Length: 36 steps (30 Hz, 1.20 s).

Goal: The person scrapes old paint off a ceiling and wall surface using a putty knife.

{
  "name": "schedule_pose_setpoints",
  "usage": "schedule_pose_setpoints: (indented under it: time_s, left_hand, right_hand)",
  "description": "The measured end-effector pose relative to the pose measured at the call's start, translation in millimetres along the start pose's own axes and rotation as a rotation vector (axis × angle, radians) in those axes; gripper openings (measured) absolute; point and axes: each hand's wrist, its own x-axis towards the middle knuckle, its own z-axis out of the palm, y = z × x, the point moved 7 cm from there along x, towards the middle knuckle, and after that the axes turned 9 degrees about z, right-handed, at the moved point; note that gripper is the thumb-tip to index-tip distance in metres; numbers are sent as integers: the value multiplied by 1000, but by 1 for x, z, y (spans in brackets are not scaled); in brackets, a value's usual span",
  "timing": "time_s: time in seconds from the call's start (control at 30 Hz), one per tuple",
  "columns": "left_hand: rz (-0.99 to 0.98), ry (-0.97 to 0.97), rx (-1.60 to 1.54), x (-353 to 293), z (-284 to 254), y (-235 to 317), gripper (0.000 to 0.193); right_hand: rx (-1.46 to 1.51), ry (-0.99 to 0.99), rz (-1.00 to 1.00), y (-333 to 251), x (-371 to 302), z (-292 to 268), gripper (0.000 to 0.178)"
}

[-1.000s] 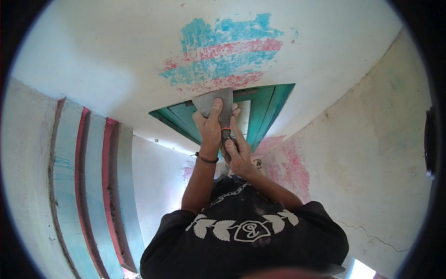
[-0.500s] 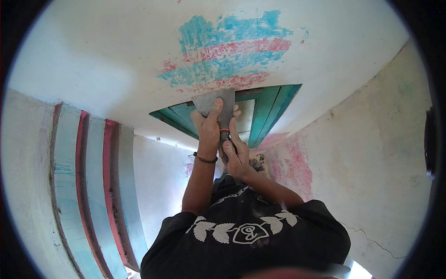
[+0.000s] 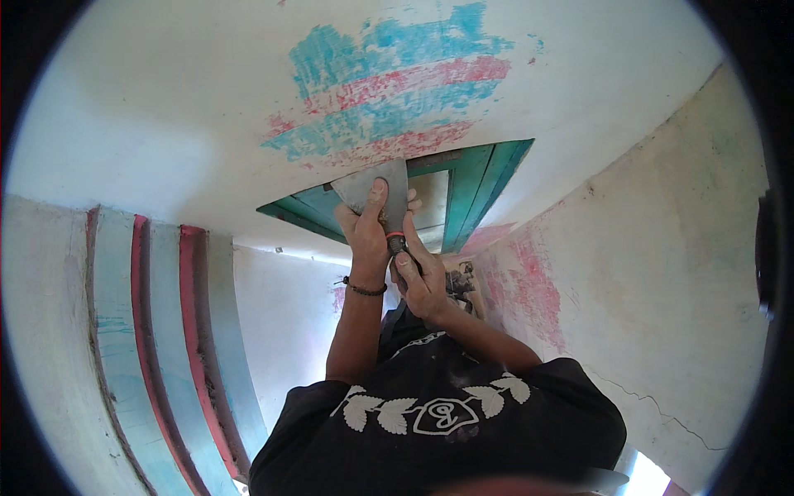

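Both my hands are on one wide scraper [image 3: 394, 198] with a flat grey metal blade and a dark handle with a red-orange ring. My left hand [image 3: 365, 238] grips it at the blade, thumb laid flat on the near face and fingers behind. Closed around the handle is my right hand [image 3: 423, 283], its thumb on the near side and some fingertips hidden. The blade's broad edge points up at the white wall [image 3: 207, 107], by the top edge of a green window frame [image 3: 484, 186]. Whether it touches the wall I cannot tell.
Scraped blue patches [image 3: 401, 103] and red patches [image 3: 397, 87] mark the wall above the frame. On the left stand pale blue ledges with red edges [image 3: 194, 289]. A wall with red stains [image 3: 533, 281] and a long crack [image 3: 653, 403] rises on the right.
The scraper and both hands have shifted slightly left in the picture, and the blade leans a little more to the left. The view has also moved slightly. Both grips stay the same.
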Motion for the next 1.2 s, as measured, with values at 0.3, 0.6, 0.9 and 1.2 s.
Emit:
schedule_pose_setpoints:
  time_s: [0.3,0.6,0.9,1.2]
  left_hand:
    - [113,73,25,1,10,11,31]
    - [84,9,63,0,6,2,35]
    - [52,14,39,3,15,10,32]
    - [37,14,11,0,12,11,28]
  right_hand:
    - [5,-1,-5,-9,4,-2,63]
    - [-66,48,-50,-16,1,-4,60]
    - [23,7,17,-17,3,-4,59]
    - [36,29,4,-18,-3,1,60]
